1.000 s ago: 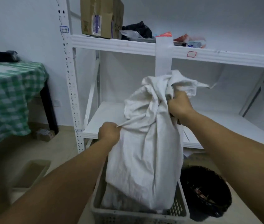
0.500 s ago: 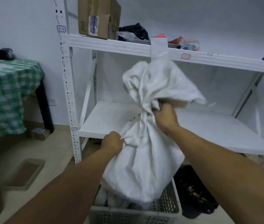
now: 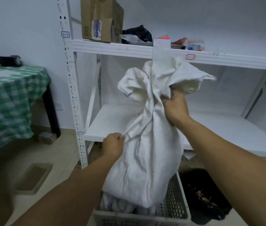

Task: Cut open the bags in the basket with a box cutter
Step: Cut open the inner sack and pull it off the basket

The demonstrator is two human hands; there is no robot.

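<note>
**A:** What sort of room is it?

**B:** White walls and a pale tiled floor point(image 3: 60, 157). A white metal rack point(image 3: 70, 95) stands beyond the fingertips, and two of its shelf boards show. The lower board point(image 3: 112, 121) is bare just behind the knuckles. The upper board point(image 3: 121, 48), well above them, carries one cardboard box point(image 3: 99, 20) and some small clutter.

**A:** And off to the sides?

**B:** Far out past the left hand point(image 3: 112, 145) is one table under a green checked cloth point(image 3: 6, 101). Below the right hand point(image 3: 175, 108), on the floor, sits one dark bin point(image 3: 205, 196), just beside the basket point(image 3: 173, 203).

**A:** Where's the bag?

**B:** One white bag point(image 3: 145, 160) hangs upright between the two hands, with its bottom over the inside of the one grey perforated basket. The right fingers are curled tight round the gathered neck, and the loose mouth flares above them. The left fingers and thumb pinch a fold on the bag's side, lower down, pulling it taut toward that hand.

**A:** Any more bags?

**B:** There is white cloth point(image 3: 117, 204) in the basket under the held bag. I cannot tell how many bags that makes, nor whether the held bag touches it.
</note>
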